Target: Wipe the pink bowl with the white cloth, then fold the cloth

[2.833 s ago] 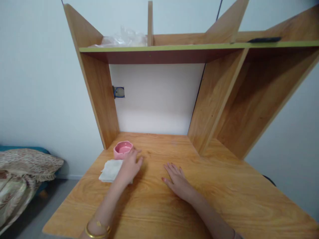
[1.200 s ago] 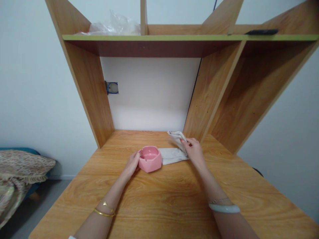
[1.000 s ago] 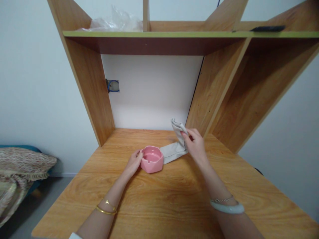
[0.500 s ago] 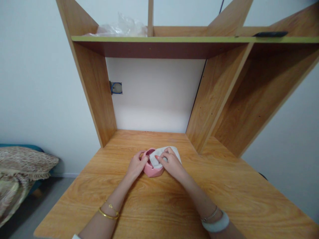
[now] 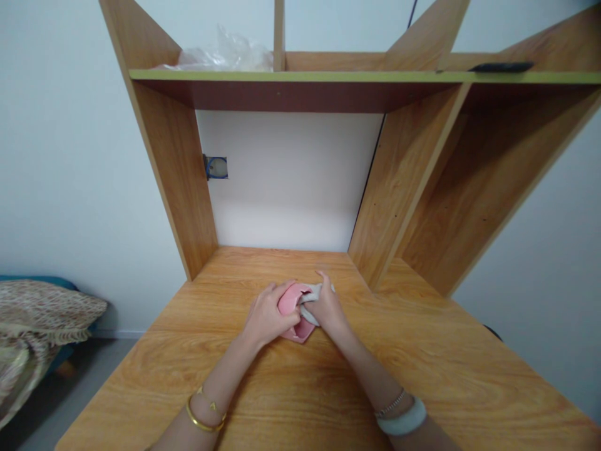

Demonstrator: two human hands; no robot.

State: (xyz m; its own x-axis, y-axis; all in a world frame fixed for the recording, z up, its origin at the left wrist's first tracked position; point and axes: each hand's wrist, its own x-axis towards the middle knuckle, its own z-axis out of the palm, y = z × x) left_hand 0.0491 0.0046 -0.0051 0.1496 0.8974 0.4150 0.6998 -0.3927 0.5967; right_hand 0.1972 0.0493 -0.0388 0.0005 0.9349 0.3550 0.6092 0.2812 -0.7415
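A pink faceted ashtray-like bowl point(image 5: 290, 299) is tilted on its side just over the desk, its opening turned toward the right. My left hand point(image 5: 270, 315) wraps around its left side, thumb at the rim. A light grey cloth point(image 5: 310, 315) is bunched in my right hand point(image 5: 327, 308), whose fingers push it into the bowl's opening. Those fingertips are partly hidden by the cloth and the bowl.
The wooden desk point(image 5: 197, 369) has side panels and an upper shelf point(image 5: 300, 76). On that shelf are a clear plastic bag point(image 5: 230, 53) and a dark flat object point(image 5: 501, 67). An open socket box point(image 5: 216, 167) sits in the back wall. Patterned fabric point(image 5: 47, 313) lies at far left.
The bowl has gone from upright to tilted, opening rightward. My left hand has shifted around its outside, and my right hand has bunched the cloth, which was spread, into it.
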